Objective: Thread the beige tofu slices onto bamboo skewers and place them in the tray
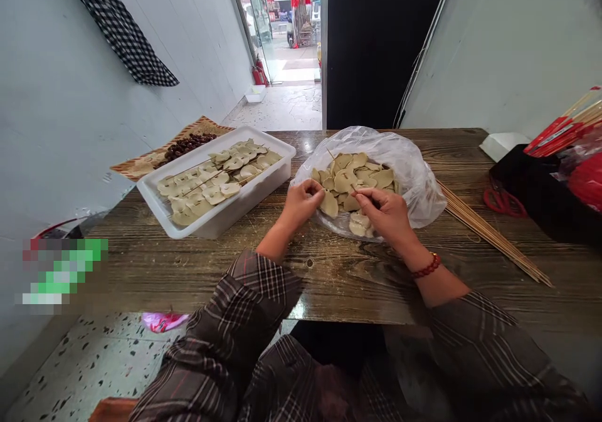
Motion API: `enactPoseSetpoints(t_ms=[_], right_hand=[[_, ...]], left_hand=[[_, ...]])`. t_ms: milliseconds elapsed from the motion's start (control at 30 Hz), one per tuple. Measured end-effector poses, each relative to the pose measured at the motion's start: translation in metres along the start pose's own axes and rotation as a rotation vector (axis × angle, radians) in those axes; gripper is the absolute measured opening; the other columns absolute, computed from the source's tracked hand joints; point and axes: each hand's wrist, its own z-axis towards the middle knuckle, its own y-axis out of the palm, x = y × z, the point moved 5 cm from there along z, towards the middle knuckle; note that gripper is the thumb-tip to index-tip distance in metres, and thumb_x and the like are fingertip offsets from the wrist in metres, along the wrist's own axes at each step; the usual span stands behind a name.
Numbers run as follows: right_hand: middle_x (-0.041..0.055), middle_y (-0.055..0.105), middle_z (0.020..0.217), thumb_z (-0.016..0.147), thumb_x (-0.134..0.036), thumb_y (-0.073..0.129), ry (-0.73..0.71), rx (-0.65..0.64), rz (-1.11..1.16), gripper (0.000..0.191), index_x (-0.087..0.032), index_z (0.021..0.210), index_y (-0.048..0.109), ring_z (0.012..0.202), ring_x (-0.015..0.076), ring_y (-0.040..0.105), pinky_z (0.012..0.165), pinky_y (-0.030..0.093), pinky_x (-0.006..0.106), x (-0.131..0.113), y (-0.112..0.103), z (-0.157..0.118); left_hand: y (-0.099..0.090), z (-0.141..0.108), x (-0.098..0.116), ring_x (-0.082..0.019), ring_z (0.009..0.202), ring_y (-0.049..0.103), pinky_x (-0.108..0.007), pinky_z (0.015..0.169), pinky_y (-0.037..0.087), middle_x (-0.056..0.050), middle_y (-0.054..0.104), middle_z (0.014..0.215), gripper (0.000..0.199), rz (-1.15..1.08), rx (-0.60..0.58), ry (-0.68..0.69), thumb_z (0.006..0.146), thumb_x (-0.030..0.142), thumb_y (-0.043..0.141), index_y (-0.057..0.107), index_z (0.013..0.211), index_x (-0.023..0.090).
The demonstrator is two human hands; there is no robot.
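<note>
Two bare hands, the left hand (301, 202) and the right hand (391, 215), close together over a heap of thin, rounded, beige-green slices (383, 177) in a crumpled clear plastic bag (421, 184), on a dark wood-grained bench (141, 271). Right grip closed, thumb against forefinger, on a slender wooden skewer (332, 155), seemingly run through or behind one slice near the fingertips. Left grip drawn to a pinch at the edge of a neighbouring slice (330, 204); impossible to tell whether holding or merely touching. To the left, more slices on sticks in a white rectangular plastic tub (256, 199); to the right, a loose sheaf of long tan skewers (493, 234).

Likeliest trouble: a slice split by a skewer pushed too near its rim; a fingertip pricked, with the left pinch so close to the point; slices nudged over the bag's near lip by a brushing hand.

Both forearms reaching forward, angled inward from brown plaid sleeves (226, 321); right palm turned downward, with a red beaded bracelet (427, 269) at the wrist.
</note>
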Motion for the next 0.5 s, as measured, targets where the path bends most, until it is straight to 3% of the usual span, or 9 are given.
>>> enactPoseSetpoints(t_ms=[100, 233, 367, 500], right_hand=[[0.0060, 0.077, 0.086, 0.086, -0.035, 0.059, -0.014, -0.001, 0.009, 0.025, -0.018, 0.091, 0.077, 0.066, 0.0165, 0.065, 0.057, 0.047, 0.026, 0.001, 0.000, -0.001], [0.0071, 0.078, 0.089, 0.086, -0.036, 0.060, -0.012, -0.003, 0.012, 0.026, -0.018, 0.093, 0.077, 0.067, 0.0173, 0.066, 0.058, 0.048, 0.027, 0.002, 0.000, -0.002], [0.0071, 0.078, 0.084, 0.086, -0.035, 0.060, -0.013, -0.026, 0.005, 0.026, -0.017, 0.092, 0.077, 0.063, 0.0169, 0.065, 0.057, 0.047, 0.027, 0.000, 0.001, -0.004], [0.0060, 0.077, 0.080, 0.087, -0.035, 0.060, -0.042, -0.128, -0.016, 0.026, -0.017, 0.093, 0.077, 0.066, 0.0179, 0.067, 0.056, 0.047, 0.027, -0.004, 0.006, -0.006]], left_hand=[[-0.006, 0.000, -0.003, -0.008, 0.054, 0.047, -0.021, 0.052, 0.035, 0.003, 0.055, 0.060, 0.015, -0.330, 0.063, -0.122, 0.070, 0.026, 0.071, 0.059, 0.069, 0.016], [-0.009, -0.001, -0.010, -0.009, 0.048, 0.054, -0.019, 0.043, 0.035, 0.004, 0.056, 0.059, 0.024, -0.614, 0.103, -0.270, 0.070, 0.029, 0.074, 0.054, 0.075, 0.018], [-0.014, 0.000, -0.015, -0.007, 0.050, 0.057, -0.018, 0.047, 0.046, 0.003, 0.063, 0.066, 0.024, -0.798, 0.169, -0.367, 0.069, 0.021, 0.076, 0.058, 0.084, 0.016], [-0.020, 0.000, -0.017, -0.009, 0.060, 0.064, -0.020, 0.057, 0.053, 0.000, 0.067, 0.074, 0.023, -0.916, 0.203, -0.427, 0.070, 0.012, 0.074, 0.061, 0.088, 0.014]])
